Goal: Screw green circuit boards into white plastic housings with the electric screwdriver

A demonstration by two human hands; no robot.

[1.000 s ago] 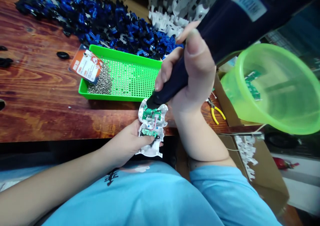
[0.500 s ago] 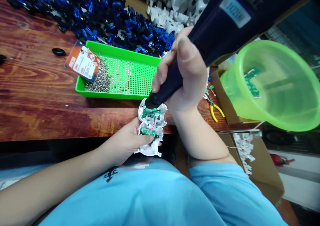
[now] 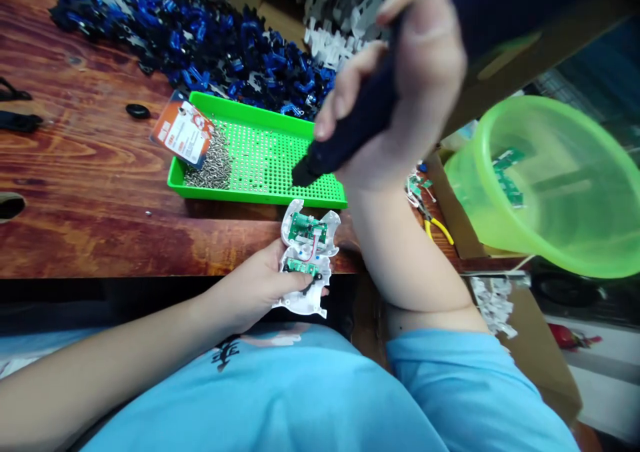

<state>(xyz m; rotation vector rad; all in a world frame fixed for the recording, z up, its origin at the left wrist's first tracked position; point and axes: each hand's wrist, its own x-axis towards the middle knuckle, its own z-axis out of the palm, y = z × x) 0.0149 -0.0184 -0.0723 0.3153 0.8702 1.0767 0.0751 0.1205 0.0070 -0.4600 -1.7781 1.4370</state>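
My left hand point(image 3: 273, 275) grips a white plastic housing point(image 3: 305, 300) at the table's front edge, thumb pressed over its lower part. Two green circuit boards point(image 3: 303, 229) sit in the housing, joined by thin red and white wires. My right hand point(image 3: 400, 99) is wrapped around a dark electric screwdriver point(image 3: 357, 119), whose body runs out of view at the upper right. The screwdriver's tip points down over the perforated bed of a green tray point(image 3: 260, 197), apart from the housing. Silvery screws point(image 3: 213, 165) lie heaped in the tray's left end.
A printed card point(image 3: 183, 132) leans on the tray's left end. Behind lies a pile of blue and black parts point(image 3: 225, 45), with white parts point(image 3: 335, 42) beyond. Yellow-handled pliers point(image 3: 439, 229) and a translucent green tub point(image 3: 560, 185) holding circuit boards stand right.
My right hand has lifted the screwdriver off the upper circuit board and raised it over the tray. My left hand still holds the housing in nearly the same place.
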